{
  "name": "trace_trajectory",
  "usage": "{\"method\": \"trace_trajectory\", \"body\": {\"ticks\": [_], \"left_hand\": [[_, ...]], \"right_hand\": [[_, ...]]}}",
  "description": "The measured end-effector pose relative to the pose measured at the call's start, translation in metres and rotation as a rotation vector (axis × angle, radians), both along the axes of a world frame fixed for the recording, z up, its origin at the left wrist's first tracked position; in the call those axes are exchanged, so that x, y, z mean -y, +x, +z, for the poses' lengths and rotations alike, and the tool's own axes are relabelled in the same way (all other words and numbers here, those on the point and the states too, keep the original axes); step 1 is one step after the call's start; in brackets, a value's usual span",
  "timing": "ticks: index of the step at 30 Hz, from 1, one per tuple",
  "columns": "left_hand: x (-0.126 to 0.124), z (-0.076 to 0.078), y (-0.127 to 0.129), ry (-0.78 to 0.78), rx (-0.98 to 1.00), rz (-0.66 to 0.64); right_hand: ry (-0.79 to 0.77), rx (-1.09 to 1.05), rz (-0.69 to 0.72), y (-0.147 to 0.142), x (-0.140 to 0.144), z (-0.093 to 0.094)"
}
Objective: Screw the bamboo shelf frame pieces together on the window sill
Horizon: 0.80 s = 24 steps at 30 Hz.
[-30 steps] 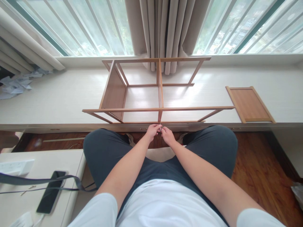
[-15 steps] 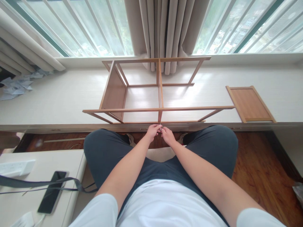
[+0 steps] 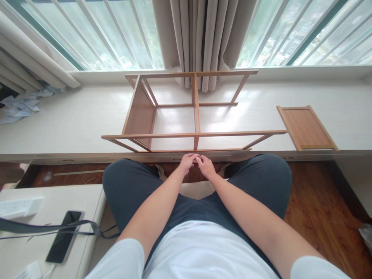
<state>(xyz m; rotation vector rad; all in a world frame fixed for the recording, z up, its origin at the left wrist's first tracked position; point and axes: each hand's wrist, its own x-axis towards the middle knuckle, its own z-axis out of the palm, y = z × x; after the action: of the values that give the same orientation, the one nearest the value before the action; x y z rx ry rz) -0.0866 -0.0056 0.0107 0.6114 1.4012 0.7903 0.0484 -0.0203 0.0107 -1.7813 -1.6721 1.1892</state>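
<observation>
My left hand [image 3: 188, 162] and my right hand [image 3: 205, 166] meet between my knees, fingertips pinched together around a tiny thin piece too small to name. Just beyond them lies a wooden shelf frame [image 3: 162, 135] on its side, near the front edge of the white window ledge [image 3: 69, 120]. A brown panel [image 3: 138, 110] is set in its left end, and a crosspiece [image 3: 196, 104] spans its middle. The right end shows no panel. To the right, a separate framed wooden panel [image 3: 307, 128] lies flat on the ledge.
Beige curtains [image 3: 200, 42] hang behind the frame, with crumpled papers [image 3: 20, 106] at the far left. A white cabinet [image 3: 90, 205] at my left carries a phone [image 3: 64, 237], a power strip [image 3: 21, 207] and a dark strap [image 3: 43, 226]. Wooden floor [image 3: 314, 217] shows at my right.
My right fingers have shifted slightly up and left, closer against the left fingertips, covering more of the tiny piece. The frame and loose panel stay where they were.
</observation>
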Motion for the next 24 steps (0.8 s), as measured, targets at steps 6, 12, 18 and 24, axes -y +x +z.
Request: {"method": "trace_trajectory", "body": {"ticks": [6,12,18,24], "left_hand": [[0.001,-0.001,0.0,0.0,-0.005,0.004],[0.002,0.002,0.0,-0.015,0.019,0.019],[0.002,0.005,0.0,-0.029,0.034,0.025],[0.001,0.008,0.001,-0.034,0.051,0.026]], "right_hand": [[0.033,0.02,-0.003,-0.001,0.001,0.005],[0.052,0.031,-0.007,-0.001,0.001,0.007],[0.058,0.02,-0.007,-0.002,0.002,0.01],[0.054,0.026,-0.002,-0.001,0.002,0.012]]}}
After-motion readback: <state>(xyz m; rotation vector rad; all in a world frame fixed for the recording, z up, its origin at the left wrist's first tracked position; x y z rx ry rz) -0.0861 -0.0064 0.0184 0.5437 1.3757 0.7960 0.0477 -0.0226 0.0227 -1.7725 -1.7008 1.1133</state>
